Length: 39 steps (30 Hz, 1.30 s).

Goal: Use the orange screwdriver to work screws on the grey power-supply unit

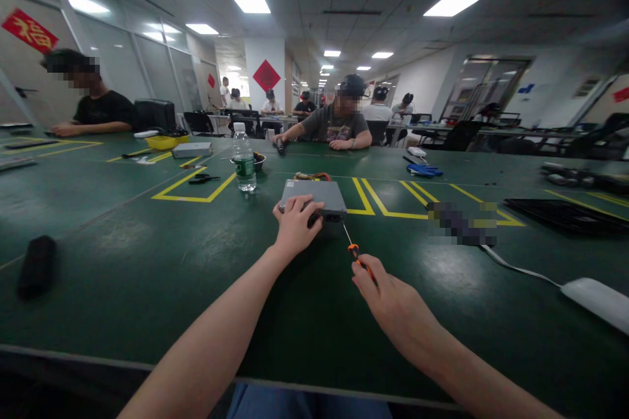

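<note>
Ahead, left hand (295, 226) clasps grey box (322, 194); right hand (388, 298) pinches screwdriver (356, 253).

You sit at a long desk (122, 262) covered in dark green matting and marked with yellow tape lines (189, 196). More such desks run back in rows through a deep open room, with black office chairs (154, 114) drawn up to them. Overhead, a grey tiled ceiling carries square light panels (251, 4) that put a shine on the matting, and a glass partition wall (147, 59) runs down your left. Ahead, a white pillar (255, 49) bears a red diamond sign (266, 75), a second red sign (29, 30) hangs on the left wall, and a framed doorway (484, 88) opens in the pale wall to your right.
</note>
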Available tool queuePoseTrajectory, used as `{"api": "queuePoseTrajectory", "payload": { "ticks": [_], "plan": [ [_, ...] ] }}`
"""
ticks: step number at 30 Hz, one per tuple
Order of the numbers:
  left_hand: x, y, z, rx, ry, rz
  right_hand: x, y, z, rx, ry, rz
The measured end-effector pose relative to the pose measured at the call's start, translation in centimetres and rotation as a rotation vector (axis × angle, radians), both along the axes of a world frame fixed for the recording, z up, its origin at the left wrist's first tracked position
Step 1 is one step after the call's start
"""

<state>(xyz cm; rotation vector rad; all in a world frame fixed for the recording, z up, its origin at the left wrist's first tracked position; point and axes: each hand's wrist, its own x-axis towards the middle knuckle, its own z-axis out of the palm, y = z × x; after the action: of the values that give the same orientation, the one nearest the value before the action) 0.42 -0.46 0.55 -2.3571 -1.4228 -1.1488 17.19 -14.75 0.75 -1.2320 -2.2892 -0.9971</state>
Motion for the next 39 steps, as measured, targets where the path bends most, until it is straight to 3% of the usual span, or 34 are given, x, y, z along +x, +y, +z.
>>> {"api": "queuePoseTrajectory", "payload": {
  "ticks": [5,8,10,13,15,17,18,26,34,39],
  "plan": [
    [0.0,0.1,-0.1,-0.002,-0.001,-0.001,-1.3,-0.4,0.1,-0.075,0.115,-0.259],
    [0.0,0.2,-0.1,0.004,-0.005,-0.003,-1.8,-0.1,1.2,-0.225,0.359,-0.356],
    [-0.1,0.2,-0.1,0.011,-0.007,-0.005,-1.8,0.1,1.7,-0.313,0.558,-0.345],
    [-0.1,0.0,0.0,0.014,-0.001,-0.006,-1.7,0.5,1.6,-0.465,0.959,-0.277],
    [-0.1,-0.1,0.1,0.005,0.005,0.005,-1.9,0.9,1.2,-0.643,1.339,-0.207],
    [0.0,-0.1,0.2,0.002,0.011,0.010,-2.5,1.4,0.8,-0.901,1.850,-0.180],
    [0.0,-0.1,0.2,0.006,0.011,0.010,-2.8,1.6,0.7,-0.948,1.930,-0.179],
    [0.1,-0.1,0.2,0.013,0.013,0.014,-3.5,2.4,1.4,-1.079,2.245,-0.094],
    [0.1,0.0,0.1,0.017,0.003,0.011,-3.6,2.7,0.4,-1.044,2.343,0.007],
    [0.1,0.0,0.1,0.019,0.011,0.009,-3.3,2.8,0.5,-1.146,2.405,0.076]
  ]
}}
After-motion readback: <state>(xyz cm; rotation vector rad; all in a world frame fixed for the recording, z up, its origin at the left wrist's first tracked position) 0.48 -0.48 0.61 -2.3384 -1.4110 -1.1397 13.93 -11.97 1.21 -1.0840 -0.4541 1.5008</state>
